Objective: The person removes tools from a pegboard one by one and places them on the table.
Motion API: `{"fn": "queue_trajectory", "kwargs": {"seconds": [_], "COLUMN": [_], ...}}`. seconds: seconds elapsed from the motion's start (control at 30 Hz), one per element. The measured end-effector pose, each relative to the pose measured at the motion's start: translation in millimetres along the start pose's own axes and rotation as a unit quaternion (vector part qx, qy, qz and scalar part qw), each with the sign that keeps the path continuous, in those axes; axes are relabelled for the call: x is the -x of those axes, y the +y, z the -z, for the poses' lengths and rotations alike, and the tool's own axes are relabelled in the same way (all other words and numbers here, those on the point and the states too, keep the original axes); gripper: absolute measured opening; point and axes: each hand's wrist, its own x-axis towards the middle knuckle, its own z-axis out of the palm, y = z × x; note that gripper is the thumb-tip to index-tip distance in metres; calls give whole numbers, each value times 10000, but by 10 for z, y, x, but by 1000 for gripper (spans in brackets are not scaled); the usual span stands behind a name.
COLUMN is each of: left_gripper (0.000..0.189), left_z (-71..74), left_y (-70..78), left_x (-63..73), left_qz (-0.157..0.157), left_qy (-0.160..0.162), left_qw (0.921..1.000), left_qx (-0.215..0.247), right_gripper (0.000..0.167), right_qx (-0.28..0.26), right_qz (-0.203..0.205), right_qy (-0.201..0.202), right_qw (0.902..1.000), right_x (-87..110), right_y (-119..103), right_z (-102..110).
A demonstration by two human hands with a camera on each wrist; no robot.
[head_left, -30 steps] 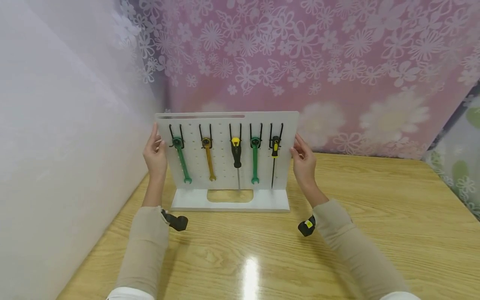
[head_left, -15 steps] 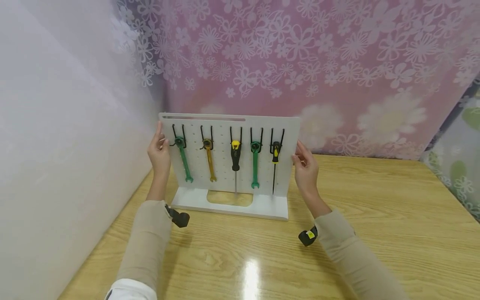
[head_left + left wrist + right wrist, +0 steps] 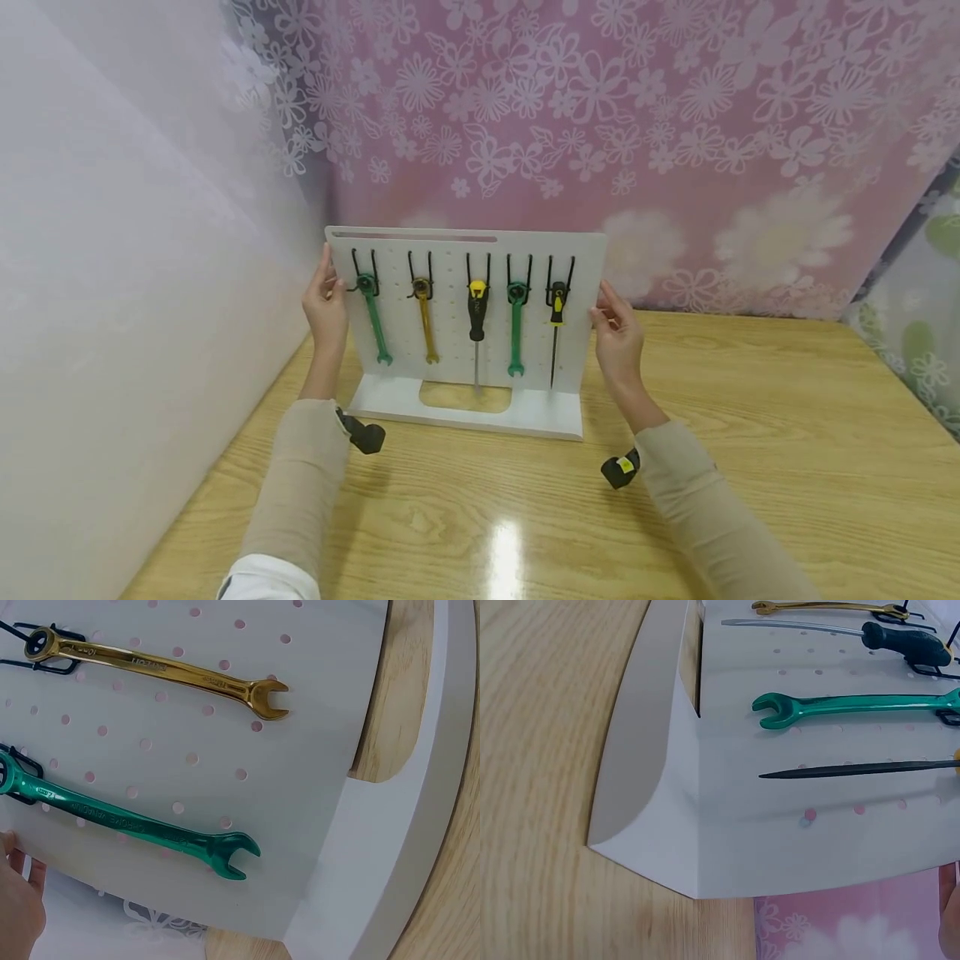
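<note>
A white pegboard stand (image 3: pixel 497 337) stands on the table, tools hanging from its black hooks. My left hand (image 3: pixel 327 315) pinches its left side edge, thumb in front; my right hand (image 3: pixel 621 343) pinches the right edge. From left to right hang a green wrench (image 3: pixel 376 325), a gold wrench (image 3: pixel 427 327), a black-and-yellow screwdriver (image 3: pixel 477 318), a second green wrench (image 3: pixel 516 335) and a smaller screwdriver (image 3: pixel 557 307). Up close in the left wrist view are the gold wrench (image 3: pixel 157 667) and left green wrench (image 3: pixel 135 820). Fingers behind the board are partly hidden.
The wooden table (image 3: pixel 435 517) extends in front and to the right. A pale wall (image 3: pixel 150 250) rises close on the left, and a pink flowered curtain (image 3: pixel 525 108) hangs behind. Black wrist cameras (image 3: pixel 365 436) sit at both cuffs.
The pegboard turned slightly, its right end coming nearer me, then shifted a little to the right. Both hands kept hold of its edges and moved with it.
</note>
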Motion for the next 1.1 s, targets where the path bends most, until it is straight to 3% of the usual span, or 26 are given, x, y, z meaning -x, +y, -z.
{"fn": "queue_trajectory", "kwargs": {"seconds": [0.2, 0.27, 0.4, 0.87, 1.1], "left_gripper": [50, 49, 50, 49, 52], "left_z": [-25, -42, -67, -105, -116], "left_y": [259, 269, 237, 248, 7], "left_x": [92, 99, 82, 76, 13], "left_qz": [20, -65, -137, -92, -26], "left_qy": [-119, -127, -103, -21, 65], "left_qw": [9999, 9999, 9999, 9998, 9999], "left_qx": [-2, -10, -19, -165, -146], "right_gripper": [39, 39, 40, 40, 39], "right_qx": [4, 1, 0, -169, -124], "right_qz": [-53, -55, -95, -46, -109], "right_qy": [101, 113, 148, 150, 16], "right_qw": [9999, 9999, 9998, 9997, 9999], "right_x": [-81, -106, -118, -74, -25], "right_y": [146, 236, 329, 262, 9], "right_z": [21, 35, 49, 54, 63]}}
